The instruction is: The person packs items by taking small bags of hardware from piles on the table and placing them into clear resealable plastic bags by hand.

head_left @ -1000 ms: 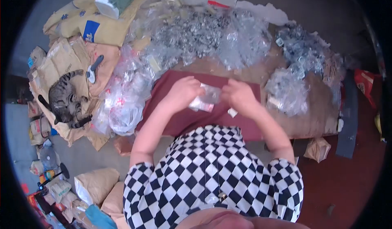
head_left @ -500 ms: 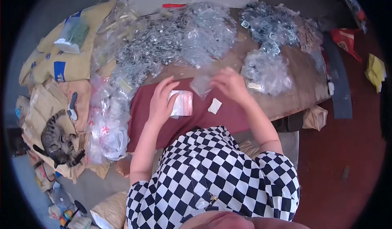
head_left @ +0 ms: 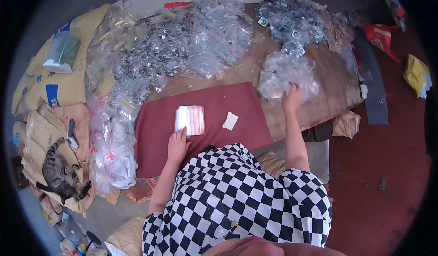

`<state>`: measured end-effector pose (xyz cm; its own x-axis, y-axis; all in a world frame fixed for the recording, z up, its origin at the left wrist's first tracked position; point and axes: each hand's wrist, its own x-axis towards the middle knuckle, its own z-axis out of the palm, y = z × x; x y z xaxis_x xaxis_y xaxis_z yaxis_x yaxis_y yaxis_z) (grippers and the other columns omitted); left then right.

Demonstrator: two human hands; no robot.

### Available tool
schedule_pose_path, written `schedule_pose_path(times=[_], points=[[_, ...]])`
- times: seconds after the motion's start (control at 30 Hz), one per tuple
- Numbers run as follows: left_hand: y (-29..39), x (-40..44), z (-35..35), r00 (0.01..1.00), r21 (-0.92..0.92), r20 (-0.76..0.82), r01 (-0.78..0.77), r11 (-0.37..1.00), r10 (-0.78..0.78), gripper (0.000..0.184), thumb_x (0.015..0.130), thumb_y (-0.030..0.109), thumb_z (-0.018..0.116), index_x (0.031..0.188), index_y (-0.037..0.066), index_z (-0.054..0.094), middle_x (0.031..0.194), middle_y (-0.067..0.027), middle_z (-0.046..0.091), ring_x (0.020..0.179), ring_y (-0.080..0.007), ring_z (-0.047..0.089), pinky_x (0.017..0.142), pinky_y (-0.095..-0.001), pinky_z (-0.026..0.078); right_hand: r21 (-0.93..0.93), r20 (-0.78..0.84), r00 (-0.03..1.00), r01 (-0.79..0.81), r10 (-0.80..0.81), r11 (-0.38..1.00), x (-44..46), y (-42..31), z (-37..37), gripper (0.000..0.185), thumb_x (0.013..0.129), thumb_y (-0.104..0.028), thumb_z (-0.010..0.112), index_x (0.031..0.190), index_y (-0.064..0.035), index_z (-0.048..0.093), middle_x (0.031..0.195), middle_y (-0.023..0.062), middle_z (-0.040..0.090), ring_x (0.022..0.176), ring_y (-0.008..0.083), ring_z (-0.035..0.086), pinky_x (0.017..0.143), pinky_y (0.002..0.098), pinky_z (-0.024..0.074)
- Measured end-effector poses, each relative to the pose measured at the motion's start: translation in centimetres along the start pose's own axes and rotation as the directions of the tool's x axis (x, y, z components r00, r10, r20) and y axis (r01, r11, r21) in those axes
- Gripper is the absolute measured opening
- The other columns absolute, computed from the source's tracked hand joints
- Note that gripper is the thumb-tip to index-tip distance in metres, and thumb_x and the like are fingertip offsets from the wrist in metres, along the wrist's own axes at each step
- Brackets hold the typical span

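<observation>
My left hand [head_left: 178, 145] rests at the lower edge of a stack of small zip bags [head_left: 195, 120] with red-striped edges. Its fingers reach forward, a fingertip touching the stack. Under the stack lies a dark red cloth [head_left: 153, 142], with a small white piece [head_left: 230, 121] of paper or card to the right. Over at the right, my right hand [head_left: 292, 98] reaches to the near edge of a heap of clear filled bags [head_left: 284, 73]. Its fingers are apart and nothing shows in them.
Heaps of bagged metal parts [head_left: 157, 48], clear packets [head_left: 219, 37] and bagged square pieces [head_left: 292, 23] cover the table's far side. Clear plastic bags [head_left: 112, 151] lie left of the cloth. A cat [head_left: 59, 169] lies on brown sacks beside a knife-like tool with a dark handle [head_left: 71, 130].
My right hand has moved right from above the cloth to the heap, and the clear bag it held is out of it. My left hand has drawn back to the stack's lower edge.
</observation>
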<state>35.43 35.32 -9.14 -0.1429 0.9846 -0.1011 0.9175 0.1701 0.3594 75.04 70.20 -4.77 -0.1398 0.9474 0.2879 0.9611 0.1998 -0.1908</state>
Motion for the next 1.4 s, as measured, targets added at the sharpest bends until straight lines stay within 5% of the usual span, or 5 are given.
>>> schedule_pose_path(times=[0.13, 0.4, 1.1, 1.23, 1.4], points=[[-1.6, 0.9, 1.5, 0.992, 0.079, -0.074, -0.093, 0.993, 0.099, 0.047, 0.089, 0.019, 0.065, 0.133, 0.005, 0.058, 0.114, -0.0101, 0.060, 0.107, -0.0277, 0.058, 0.096, -0.0419, 0.048, -0.122, 0.058, 0.919, 0.393, -0.389, 0.911, -1.1, -6.0, 3.5, 0.047, 0.087, -0.013, 0.058, 0.134, -0.0150, 0.058, 0.146, 0.0197, 0.048, 0.140, 0.0416, 0.039, 0.116, 0.0588, 0.0266], [0.0, 2.7, -1.4, 0.999, 0.050, 0.038, -0.038, 0.998, 0.036, 0.059, 0.086, 0.018, 0.067, 0.142, 0.009, 0.050, 0.119, -0.0108, 0.057, 0.109, -0.0290, 0.056, 0.091, -0.0427, 0.050, -0.299, 0.322, 0.911, 0.357, -0.259, 0.885, -0.5, -3.9, 6.1, 0.047, 0.094, -0.037, 0.056, 0.141, -0.0322, 0.054, 0.158, 0.0036, 0.040, 0.152, 0.0320, 0.023, 0.121, 0.0653, 0.0099], [-1.5, 3.6, -2.0, 1.000, -0.116, -0.022, 0.019, 0.993, -0.022, 0.010, 0.092, 0.015, 0.060, 0.100, 0.009, 0.065, 0.094, -0.0108, 0.068, 0.090, -0.0323, 0.066, 0.076, -0.0454, 0.054, -0.290, 0.287, 0.761, 0.648, -0.582, 0.704, 11.1, -3.3, 7.0, 0.055, 0.092, -0.028, 0.059, 0.146, -0.0274, 0.050, 0.156, 0.0088, 0.040, 0.147, 0.0342, 0.031, 0.120, 0.0574, 0.0204], [-1.1, 3.2, -3.0, 0.968, -0.217, -0.032, 0.236, 0.947, -0.248, 0.014, 0.095, 0.013, 0.059, 0.101, 0.004, 0.067, 0.094, -0.0151, 0.068, 0.086, -0.0387, 0.066, 0.079, -0.0457, 0.053, -0.665, 0.436, 0.894, 0.241, 0.106, 0.707, 14.2, -0.1, 10.3, 0.048, 0.097, -0.028, 0.048, 0.145, -0.0276, 0.052, 0.156, 0.0110, 0.042, 0.148, 0.0352, 0.031, 0.117, 0.0596, 0.0229], [-1.2, 1.1, -3.2, 0.932, -0.277, -0.143, 0.286, 0.917, -0.334, 0.018, 0.093, 0.010, 0.058, 0.109, 0.006, 0.066, 0.097, -0.0168, 0.068, 0.094, -0.0372, 0.066, 0.081, -0.0483, 0.052, -0.429, 0.489, 0.861, 0.378, -0.140, 0.820, 15.7, -9.8, 9.2, 0.030, 0.090, -0.023, 0.061, 0.117, -0.0153, 0.070, 0.112, 0.0099, 0.068, 0.109, 0.0287, 0.063, 0.092, 0.0487, 0.0498]])
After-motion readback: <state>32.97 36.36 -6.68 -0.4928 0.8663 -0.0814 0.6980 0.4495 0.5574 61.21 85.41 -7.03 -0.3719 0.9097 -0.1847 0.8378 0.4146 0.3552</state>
